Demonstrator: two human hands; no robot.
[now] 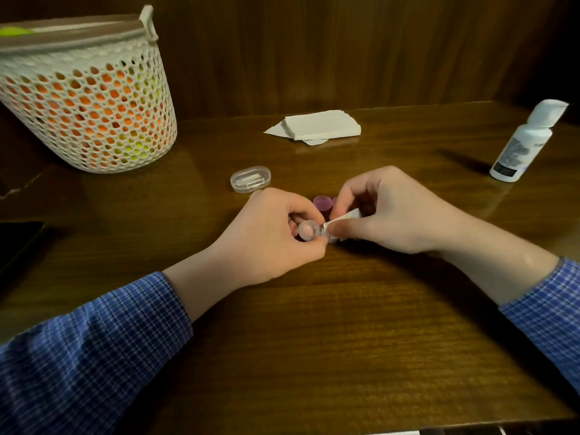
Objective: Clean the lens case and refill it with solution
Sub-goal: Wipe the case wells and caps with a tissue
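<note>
L hand (270, 233) grip pinches lens case (307, 230) just above surface (314, 340); R hand (392, 211) curled, grip clamping tissue (342, 219), prob. in 2nd well.

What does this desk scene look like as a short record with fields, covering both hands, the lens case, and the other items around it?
left hand: holds the clear lens case, one well open and facing up
right hand: presses a folded white tissue against the case's other well
purple cap: off, on the table behind the hands
solution bottle: upright, far right, closed
tissue stack: back centre
clear oval box: closed, left of the cap
basket: far left
stage: wiping, not yet refilled
</note>
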